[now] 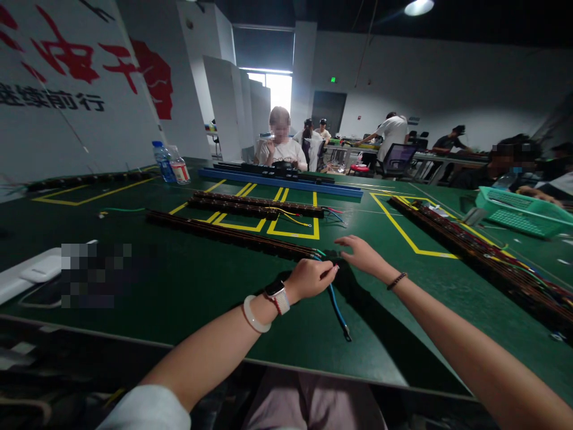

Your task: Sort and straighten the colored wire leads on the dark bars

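Observation:
My left hand (311, 278) is closed in a pinch on a blue wire (336, 307) at the near end of a long dark terminal strip (224, 234). The wire trails toward me across the green table (179, 286) and ends in a small metal lug. My right hand (363, 253) lies just right of the strip's end with its fingers stretched out flat and nothing in it. A watch and a pale bangle sit on my left wrist, a dark bead bracelet on my right.
More terminal strips (255, 206) with coloured wires lie further back, and another long one (487, 254) runs along the right. A green basket (519, 212) stands at far right, two bottles (170, 162) at back left. White devices (31, 272) lie at left. A person (281, 146) sits opposite; others work behind.

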`<state>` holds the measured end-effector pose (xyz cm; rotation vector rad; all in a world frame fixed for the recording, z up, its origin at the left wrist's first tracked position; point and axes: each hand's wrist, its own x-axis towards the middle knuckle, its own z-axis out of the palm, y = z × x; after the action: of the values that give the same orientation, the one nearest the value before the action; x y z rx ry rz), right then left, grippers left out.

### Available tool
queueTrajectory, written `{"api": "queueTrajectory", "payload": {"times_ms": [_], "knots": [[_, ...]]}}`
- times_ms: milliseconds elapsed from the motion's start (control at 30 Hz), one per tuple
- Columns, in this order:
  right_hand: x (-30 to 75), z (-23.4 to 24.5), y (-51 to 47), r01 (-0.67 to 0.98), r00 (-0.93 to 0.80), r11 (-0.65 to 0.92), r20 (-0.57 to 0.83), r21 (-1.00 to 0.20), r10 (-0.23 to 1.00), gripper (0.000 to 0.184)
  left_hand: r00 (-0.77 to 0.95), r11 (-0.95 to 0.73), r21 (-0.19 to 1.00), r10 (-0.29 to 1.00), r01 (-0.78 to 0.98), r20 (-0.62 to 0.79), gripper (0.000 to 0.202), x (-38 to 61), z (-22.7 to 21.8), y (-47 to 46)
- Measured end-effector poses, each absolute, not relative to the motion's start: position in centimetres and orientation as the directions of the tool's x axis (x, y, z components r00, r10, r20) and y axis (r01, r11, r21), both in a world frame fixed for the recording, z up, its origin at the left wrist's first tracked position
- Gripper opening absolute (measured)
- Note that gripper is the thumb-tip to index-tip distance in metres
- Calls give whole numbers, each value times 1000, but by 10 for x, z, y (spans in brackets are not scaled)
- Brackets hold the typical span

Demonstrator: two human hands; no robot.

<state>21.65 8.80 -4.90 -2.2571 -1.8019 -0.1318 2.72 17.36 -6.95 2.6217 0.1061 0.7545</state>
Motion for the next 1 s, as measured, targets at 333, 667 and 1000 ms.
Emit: {"api": "queueTrajectory", "payload": {"times_ms": [333, 667, 1000], "knots": [[159, -60, 138, 963, 266, -260, 85, -78, 960, 37, 852, -937, 289, -15, -194, 524, 41, 25, -71, 182], [161, -68, 155, 933, 317, -345, 213, 106, 924, 46, 868, -953, 252, -24, -170, 496, 40, 26, -71, 183], [223, -78, 179, 876, 376, -446, 318, 184, 870, 45, 871, -952, 267, 1, -149, 491, 41, 27, -73, 185]]}}
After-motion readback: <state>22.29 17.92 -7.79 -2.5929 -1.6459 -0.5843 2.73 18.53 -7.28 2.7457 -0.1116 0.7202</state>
